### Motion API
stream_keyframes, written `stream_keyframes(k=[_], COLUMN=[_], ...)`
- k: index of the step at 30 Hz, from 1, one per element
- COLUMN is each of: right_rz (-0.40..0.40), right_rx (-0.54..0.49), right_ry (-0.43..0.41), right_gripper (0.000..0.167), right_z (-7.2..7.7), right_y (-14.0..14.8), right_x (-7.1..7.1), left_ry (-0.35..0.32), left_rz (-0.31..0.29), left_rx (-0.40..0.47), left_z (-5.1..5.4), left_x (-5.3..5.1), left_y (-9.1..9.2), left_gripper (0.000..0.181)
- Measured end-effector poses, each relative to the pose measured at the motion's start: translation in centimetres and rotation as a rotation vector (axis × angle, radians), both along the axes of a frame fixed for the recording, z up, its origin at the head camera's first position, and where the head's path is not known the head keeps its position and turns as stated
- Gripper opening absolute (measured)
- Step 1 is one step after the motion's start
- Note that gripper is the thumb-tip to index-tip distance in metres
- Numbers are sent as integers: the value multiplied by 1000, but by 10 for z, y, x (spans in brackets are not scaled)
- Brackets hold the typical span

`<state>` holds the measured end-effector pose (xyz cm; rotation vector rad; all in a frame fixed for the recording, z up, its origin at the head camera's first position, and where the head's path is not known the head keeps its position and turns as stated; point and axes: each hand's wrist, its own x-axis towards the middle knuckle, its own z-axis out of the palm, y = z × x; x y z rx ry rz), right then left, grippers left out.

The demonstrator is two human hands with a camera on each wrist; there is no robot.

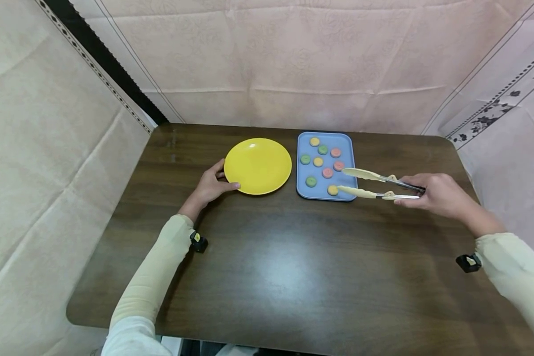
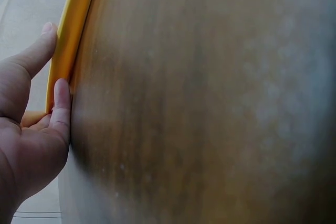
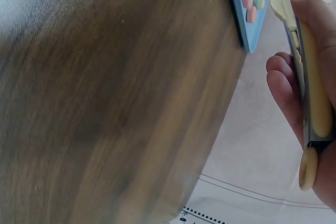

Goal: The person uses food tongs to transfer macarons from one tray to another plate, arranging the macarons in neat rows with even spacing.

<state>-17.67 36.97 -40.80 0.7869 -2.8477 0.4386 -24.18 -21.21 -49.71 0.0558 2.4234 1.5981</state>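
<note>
Left hand (image 1: 211, 187): got yellow plate (image 1: 258, 165) by the rim
Right hand (image 1: 440, 194): gripping tongs (image 1: 367, 174), tips apart over blue tray (image 1: 302, 173)

Left grip (image 1: 212, 184) pinches, right grip (image 1: 440, 195) clasps, well apart.

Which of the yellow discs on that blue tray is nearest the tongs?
The front yellow disc, right beside a tip of the tongs; the other two lie farther back on the tray.

no legible text, no labels, brands or numbers, no readable signs
</note>
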Motion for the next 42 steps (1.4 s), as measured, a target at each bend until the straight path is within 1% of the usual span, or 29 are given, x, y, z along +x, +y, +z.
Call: stream_keyframes(k=[4, 10, 19, 27, 36, 42], right_rz=[11, -15, 1, 9, 48, 39], right_rx=[19, 45, 71, 98, 115, 128], right_ry=[-43, -120, -159, -206, -157, -168], right_gripper=[57, 54, 51, 49, 41, 40], right_z=[-3, -5, -3, 2, 5, 3], right_y=[-5, -12, -17, -21, -23, -24], right_x=[-1, -3, -5, -11, -17, -17], left_ry=[-5, -7, -28, -17, -4, -13], left_rz=[-4, 2, 1, 0, 2, 4], left_rx=[3, 11, 23, 25, 33, 44], left_z=[-1, -2, -2, -2, -3, -4], left_x=[0, -1, -2, -2, -2, -2], left_y=[0, -1, -1, 0, -1, -1], left_gripper=[112, 111, 110, 109, 110, 109])
